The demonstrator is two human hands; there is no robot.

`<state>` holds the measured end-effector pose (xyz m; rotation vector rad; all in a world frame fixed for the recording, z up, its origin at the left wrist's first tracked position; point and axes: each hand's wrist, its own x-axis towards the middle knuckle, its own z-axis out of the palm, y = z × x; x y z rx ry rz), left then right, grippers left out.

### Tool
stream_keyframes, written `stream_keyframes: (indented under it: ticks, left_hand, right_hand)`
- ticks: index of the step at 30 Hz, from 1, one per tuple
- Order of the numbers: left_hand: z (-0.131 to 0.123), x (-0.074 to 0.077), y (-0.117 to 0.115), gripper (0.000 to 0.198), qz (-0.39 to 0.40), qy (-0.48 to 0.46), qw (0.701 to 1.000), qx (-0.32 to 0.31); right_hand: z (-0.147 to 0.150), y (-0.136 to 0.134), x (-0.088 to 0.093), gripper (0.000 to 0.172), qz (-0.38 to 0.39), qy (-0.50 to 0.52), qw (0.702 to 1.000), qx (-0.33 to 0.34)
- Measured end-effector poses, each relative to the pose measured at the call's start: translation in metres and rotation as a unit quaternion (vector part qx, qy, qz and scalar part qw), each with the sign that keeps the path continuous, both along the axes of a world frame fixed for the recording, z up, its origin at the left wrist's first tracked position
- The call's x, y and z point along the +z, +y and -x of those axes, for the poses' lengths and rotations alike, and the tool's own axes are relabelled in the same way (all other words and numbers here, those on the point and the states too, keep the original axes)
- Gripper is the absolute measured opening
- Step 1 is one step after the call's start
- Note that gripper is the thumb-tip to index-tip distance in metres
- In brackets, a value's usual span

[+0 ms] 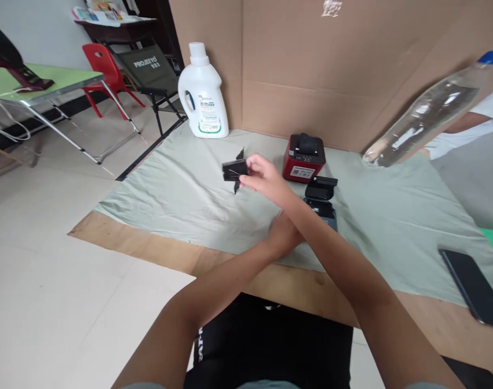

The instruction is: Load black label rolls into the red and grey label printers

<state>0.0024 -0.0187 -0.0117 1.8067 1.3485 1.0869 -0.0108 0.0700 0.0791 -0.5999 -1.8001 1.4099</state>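
Note:
My right hand (pixel 265 178) reaches across to the left and pinches a small black folded object (pixel 235 170) just above the pale green cloth (pixel 181 194). My left hand (pixel 282 235) lies under my right forearm, and its fingers are hidden. It rests on the cloth next to a black open device (pixel 321 200). A red and black small printer (pixel 304 158) stands just behind that device.
A white detergent jug (pixel 202 94) stands at the back left against a cardboard wall (pixel 311 70). A clear plastic bottle (pixel 428 116) with a blue cap tilts in at the right, near another person's white sleeve (pixel 479 127). A dark phone (pixel 473 286) lies at the right edge.

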Motion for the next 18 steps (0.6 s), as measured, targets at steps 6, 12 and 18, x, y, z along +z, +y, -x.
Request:
stream_keyframes:
  ticks: [6, 12, 18]
  left_hand:
    - [-0.004, -0.004, -0.01, 0.048, -0.019, 0.29, 0.957, 0.005]
    - [-0.006, -0.006, -0.02, 0.062, 0.007, 0.388, 0.922, -0.015]
    - [-0.007, -0.006, -0.025, 0.063, 0.003, 0.413, 0.911, -0.012]
  right_hand:
    - [-0.15, -0.038, -0.011, 0.04, -0.023, 0.022, 0.982, -0.188]
    - [-0.217, -0.039, -0.048, 0.026, -0.114, -0.122, 0.936, -0.311]
    - [-0.228, -0.031, -0.054, 0.023, -0.119, -0.169, 0.924, -0.321]
